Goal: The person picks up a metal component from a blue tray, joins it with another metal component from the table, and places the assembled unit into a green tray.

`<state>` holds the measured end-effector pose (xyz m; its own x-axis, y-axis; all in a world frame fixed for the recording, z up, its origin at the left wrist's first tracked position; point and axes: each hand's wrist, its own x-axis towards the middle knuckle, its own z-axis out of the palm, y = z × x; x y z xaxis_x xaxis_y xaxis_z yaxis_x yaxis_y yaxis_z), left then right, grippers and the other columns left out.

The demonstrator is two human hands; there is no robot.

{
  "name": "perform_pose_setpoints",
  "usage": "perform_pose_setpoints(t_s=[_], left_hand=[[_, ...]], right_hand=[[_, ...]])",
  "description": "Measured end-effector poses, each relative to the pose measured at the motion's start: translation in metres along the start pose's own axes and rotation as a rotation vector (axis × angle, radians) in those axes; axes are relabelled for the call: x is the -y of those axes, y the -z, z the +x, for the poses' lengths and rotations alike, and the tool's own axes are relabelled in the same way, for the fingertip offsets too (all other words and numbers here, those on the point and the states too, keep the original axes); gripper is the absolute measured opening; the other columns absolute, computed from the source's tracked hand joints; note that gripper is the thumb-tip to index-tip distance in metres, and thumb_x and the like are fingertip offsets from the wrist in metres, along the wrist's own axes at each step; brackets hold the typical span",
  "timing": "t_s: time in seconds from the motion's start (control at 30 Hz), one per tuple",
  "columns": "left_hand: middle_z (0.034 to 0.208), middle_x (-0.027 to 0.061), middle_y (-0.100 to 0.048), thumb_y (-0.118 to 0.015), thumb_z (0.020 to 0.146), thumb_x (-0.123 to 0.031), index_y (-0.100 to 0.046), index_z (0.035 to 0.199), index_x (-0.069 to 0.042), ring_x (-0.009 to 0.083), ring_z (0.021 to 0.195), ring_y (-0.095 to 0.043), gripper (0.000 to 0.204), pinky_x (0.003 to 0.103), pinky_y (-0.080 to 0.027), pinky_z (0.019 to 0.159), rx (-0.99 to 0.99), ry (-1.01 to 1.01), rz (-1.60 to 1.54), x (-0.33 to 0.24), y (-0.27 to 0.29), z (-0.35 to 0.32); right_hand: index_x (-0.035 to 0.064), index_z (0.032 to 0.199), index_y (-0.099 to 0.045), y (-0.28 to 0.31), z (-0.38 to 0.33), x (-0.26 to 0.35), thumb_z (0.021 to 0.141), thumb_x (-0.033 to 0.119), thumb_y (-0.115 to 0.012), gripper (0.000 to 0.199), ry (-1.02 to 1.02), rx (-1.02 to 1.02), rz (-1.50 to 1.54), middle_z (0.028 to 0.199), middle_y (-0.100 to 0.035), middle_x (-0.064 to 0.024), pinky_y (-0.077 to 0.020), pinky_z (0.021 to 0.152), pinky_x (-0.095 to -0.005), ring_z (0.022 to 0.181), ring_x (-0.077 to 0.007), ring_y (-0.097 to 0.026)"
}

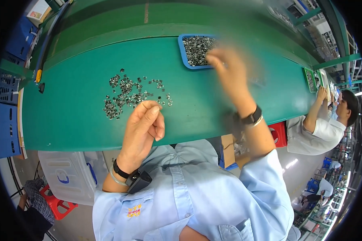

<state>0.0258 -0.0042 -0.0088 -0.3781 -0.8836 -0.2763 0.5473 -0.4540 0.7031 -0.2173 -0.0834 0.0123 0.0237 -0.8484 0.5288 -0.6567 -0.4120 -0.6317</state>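
Note:
My left hand (pixel 144 121) is over the near edge of a scattered pile of small dark and silvery metal pieces (pixel 126 89) on the green tabletop. Its thumb and forefinger are pressed together and the other fingers curl in. Whatever may be between them is too small to see. Motion blurs my right hand (pixel 230 74), which is at the right side of a blue tray (pixel 184 54). That tray is heaped with similar small metal pieces (pixel 198 49), and the hand's blur covers its right part. I cannot make out how its fingers are held.
The green table (pixel 76 100) stretches across in front of me. A co-worker (pixel 323 130) sits at the right end, with a green tray (pixel 309 79) nearby. Blue bins (pixel 6 132) stand at the far left. A lidded clear box (pixel 66 174) and red stools (pixel 58 203) are below the table's edge.

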Motion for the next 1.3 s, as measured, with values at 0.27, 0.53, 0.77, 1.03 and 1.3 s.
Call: perform_pose_setpoints(t_s=[0.27, 0.53, 0.77, 1.03, 1.3], left_hand=[[0.066, 0.0036, -0.053, -0.051, 0.094, -0.017, -0.052, 0.098, -0.006, 0.0101, 0.050, -0.047, 0.012, 0.024, -0.037, 0.043, -0.026, -0.003, -0.052, 0.000, 0.018, -0.004], [0.066, 0.0037, -0.053, -0.051, 0.094, -0.017, -0.052, 0.098, -0.005, 0.0102, 0.051, -0.048, 0.013, 0.024, -0.037, 0.044, 0.014, 0.006, -0.012, 0.001, 0.018, 0.000], [0.069, 0.0036, -0.055, -0.051, 0.095, -0.018, -0.052, 0.102, -0.003, 0.0094, 0.053, -0.049, 0.017, 0.022, -0.038, 0.045, 0.019, 0.043, 0.041, 0.002, 0.011, 0.001], [0.075, 0.0038, -0.058, -0.051, 0.095, -0.019, -0.052, 0.106, -0.002, 0.0078, 0.056, -0.052, 0.020, 0.021, -0.039, 0.047, 0.096, 0.066, 0.117, 0.007, -0.006, 0.009], [0.073, 0.0035, -0.058, -0.050, 0.095, -0.018, -0.054, 0.101, -0.003, 0.0069, 0.056, -0.052, 0.016, 0.019, -0.039, 0.047, 0.115, 0.039, 0.188, 0.006, -0.007, 0.006]], right_hand=[[0.0047, 0.091, -0.064, -0.012, -0.007, 0.001, 0.081, 0.010, -0.062, 0.012, 0.116, 0.241, -0.201, 0.091, -0.062, -0.0086, -0.0471, 0.076, -0.0355, 0.087, -0.0262, -0.059], [0.0074, 0.087, -0.062, -0.043, -0.048, 0.036, 0.076, 0.012, -0.066, 0.012, 0.159, 0.549, -0.147, 0.086, -0.058, -0.0057, -0.0452, 0.069, -0.0355, 0.082, -0.0253, -0.055], [0.0086, 0.089, -0.062, -0.035, -0.047, 0.039, 0.074, 0.009, -0.068, 0.016, 0.188, 0.469, 0.017, 0.087, -0.059, -0.0046, -0.0434, 0.069, -0.0353, 0.080, -0.0250, -0.055], [0.0103, 0.092, -0.062, -0.018, -0.041, 0.059, 0.070, 0.007, -0.069, 0.023, 0.309, 0.431, 0.056, 0.086, -0.060, -0.0025, -0.0423, 0.070, -0.0356, 0.080, -0.0247, -0.055], [0.0067, 0.098, -0.061, -0.018, -0.036, 0.069, 0.069, 0.004, -0.065, 0.030, 0.382, 0.408, 0.045, 0.073, -0.060, -0.0035, -0.0426, 0.060, -0.0354, 0.067, -0.0247, -0.055]])
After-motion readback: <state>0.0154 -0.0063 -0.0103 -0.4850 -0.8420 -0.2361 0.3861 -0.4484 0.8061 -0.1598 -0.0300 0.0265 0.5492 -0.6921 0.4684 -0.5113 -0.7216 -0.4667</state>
